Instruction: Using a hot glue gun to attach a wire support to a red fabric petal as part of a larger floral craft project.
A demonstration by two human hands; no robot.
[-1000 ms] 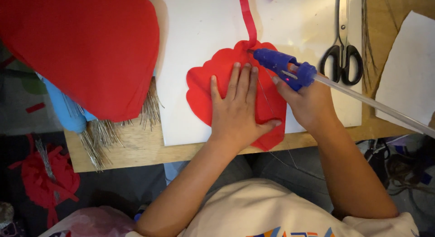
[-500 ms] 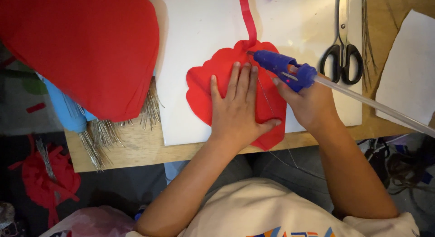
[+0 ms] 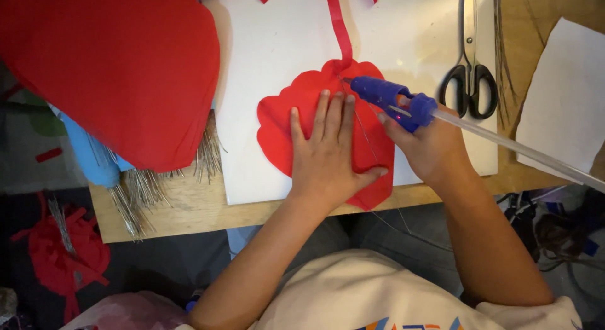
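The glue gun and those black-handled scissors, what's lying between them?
Nothing: in the head view only bare white board separates the blue glue gun, held in the right hand, from the scissors.

1. A blue glue gun (image 3: 392, 102) with a clear stick is seen at 2 o'clock.
2. A red scalloped paper shape (image 3: 293, 119) lies on a white sheet (image 3: 265, 65).
3. Scissors (image 3: 469, 78) with black handles are seen at 1 o'clock.
4. A large red paper (image 3: 113, 65) is seen at 10 o'clock.

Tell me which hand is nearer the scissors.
Right. The right hand grips the blue glue gun just beside the scissors; the left hand lies flat on the red cutout, farther away.
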